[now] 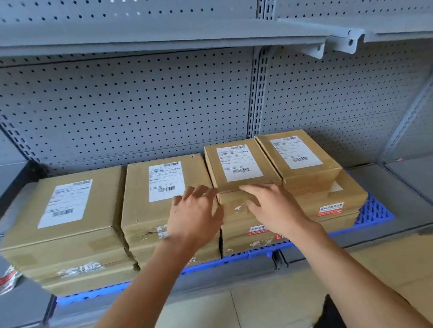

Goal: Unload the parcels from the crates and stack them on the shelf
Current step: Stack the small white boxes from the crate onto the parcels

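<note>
Placement step: left hand [194, 216] and right hand [273, 206], fingers spread, holding nothing, nudge small parcel [240, 167] on stack at 1 o'clock. Next: square edges, fetch another.

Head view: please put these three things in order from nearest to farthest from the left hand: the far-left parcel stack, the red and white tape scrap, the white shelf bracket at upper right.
From the left hand:
1. far-left parcel stack, directly to its left on the blue pallet.
2. red and white tape scrap, farther left on the shelf.
3. white shelf bracket, high on the right.
</note>
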Demonstrator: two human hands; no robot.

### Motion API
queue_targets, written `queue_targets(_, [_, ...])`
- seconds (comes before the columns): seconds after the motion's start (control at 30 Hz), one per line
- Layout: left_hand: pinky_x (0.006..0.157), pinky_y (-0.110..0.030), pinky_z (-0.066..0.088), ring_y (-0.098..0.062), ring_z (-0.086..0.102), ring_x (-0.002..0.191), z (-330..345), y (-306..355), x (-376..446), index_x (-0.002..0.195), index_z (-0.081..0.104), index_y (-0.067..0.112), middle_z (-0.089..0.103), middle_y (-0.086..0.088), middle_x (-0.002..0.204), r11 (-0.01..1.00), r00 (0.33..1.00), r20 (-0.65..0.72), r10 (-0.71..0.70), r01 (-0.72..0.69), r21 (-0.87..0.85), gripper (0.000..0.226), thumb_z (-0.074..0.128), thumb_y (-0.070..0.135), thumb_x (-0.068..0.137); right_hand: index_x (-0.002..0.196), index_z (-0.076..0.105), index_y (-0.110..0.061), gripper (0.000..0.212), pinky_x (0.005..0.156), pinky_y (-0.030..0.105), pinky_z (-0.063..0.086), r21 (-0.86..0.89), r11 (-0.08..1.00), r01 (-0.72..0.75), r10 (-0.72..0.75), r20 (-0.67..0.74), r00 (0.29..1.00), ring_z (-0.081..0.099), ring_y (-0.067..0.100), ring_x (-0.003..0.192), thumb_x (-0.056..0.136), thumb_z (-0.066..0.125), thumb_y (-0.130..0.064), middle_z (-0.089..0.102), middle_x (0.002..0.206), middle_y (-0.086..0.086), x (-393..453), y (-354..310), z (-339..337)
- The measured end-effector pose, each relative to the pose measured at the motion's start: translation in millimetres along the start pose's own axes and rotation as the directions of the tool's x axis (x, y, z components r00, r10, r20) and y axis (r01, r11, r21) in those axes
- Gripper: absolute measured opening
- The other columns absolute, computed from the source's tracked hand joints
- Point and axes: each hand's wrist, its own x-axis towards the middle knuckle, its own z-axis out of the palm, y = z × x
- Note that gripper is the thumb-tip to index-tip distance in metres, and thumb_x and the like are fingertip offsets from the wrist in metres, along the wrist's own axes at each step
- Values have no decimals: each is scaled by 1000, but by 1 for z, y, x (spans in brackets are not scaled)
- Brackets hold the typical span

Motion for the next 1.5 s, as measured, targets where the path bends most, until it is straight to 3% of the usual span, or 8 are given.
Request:
queue_targets(0.17, [107, -43, 39, -20, 48, 132, -33, -54, -45, 142, 54, 28, 59, 6, 140, 996, 997, -19, -81, 82, 33, 46, 48, 46, 100, 141, 56, -25, 39, 92, 32, 50, 33, 997, 75, -76, 22, 997, 61, 18, 120, 103, 53, -24, 63, 135, -7, -4, -81, 7])
queue_targets(0.3, [105, -44, 42, -22, 52, 128, -64, -102, -86, 140, 56, 27, 62, 4, 137, 984, 983, -68, -173, 176, 41, 45, 52, 44, 98, 140, 57, -25, 37, 96, 38, 51, 33, 990, 136, -138, 69, 988, 59, 21, 121, 103, 51, -26, 61, 138, -3, -3, -138, 21])
queue_targets(0.4, [104, -43, 43, -24, 53, 125, -85, -136, -117, 138, 57, 27, 64, 2, 132, 961, 958, -104, -266, 272, 50, 43, 52, 43, 98, 131, 62, -29, 31, 89, 39, 53, 50, 976, 213, -217, 90, 972, 64, 23, 107, 102, 51, -26, 64, 133, -1, 7, -185, 34])
queue_targets(0.47, [104, -43, 42, -24, 53, 126, -96, -156, -136, 139, 56, 27, 63, 2, 134, 938, 934, -129, -332, 342, 60, 45, 52, 43, 98, 127, 66, -25, 29, 86, 37, 52, 68, 954, 292, -298, 93, 950, 62, 26, 110, 101, 51, -22, 66, 128, -2, 14, -218, 43])
queue_targets(0.8, [93, -39, 44, -26, 57, 119, -138, -231, -246, 127, 62, 26, 68, 2, 123, 748, 756, -176, -630, 652, 122, 35, 48, 44, 100, 131, 63, -29, 32, 94, 40, 50, 216, 811, 543, -579, 166, 798, 57, 26, 119, 100, 55, -27, 64, 133, -2, 28, -363, 98])
queue_targets(1.17, [99, -40, 47, -23, 57, 126, -165, -285, -321, 145, 53, 27, 61, 4, 141, 646, 643, -208, -737, 761, 65, 47, 48, 46, 102, 137, 58, -26, 39, 96, 40, 49, 277, 729, 626, -683, 235, 692, 53, 25, 123, 100, 49, -16, 61, 138, -6, 12, -464, 148])
queue_targets(1.3, [98, -41, 49, -25, 57, 127, -170, -313, -369, 142, 56, 25, 62, 2, 139, 577, 572, -221, -790, 815, 50, 46, 50, 44, 101, 138, 56, -30, 42, 98, 41, 48, 275, 698, 661, -716, 279, 640, 51, 25, 125, 99, 45, -19, 58, 141, -8, 0, -514, 170])
queue_targets(1.5, [87, -44, 57, -25, 66, 108, -184, -349, -460, 130, 64, 24, 68, 0, 126, 438, 426, -247, -870, 899, 8, 40, 51, 42, 96, 142, 53, -27, 43, 104, 43, 46, 305, 590, 748, -802, 328, 499, 49, 26, 131, 100, 49, -22, 55, 146, -3, -43, -604, 196])
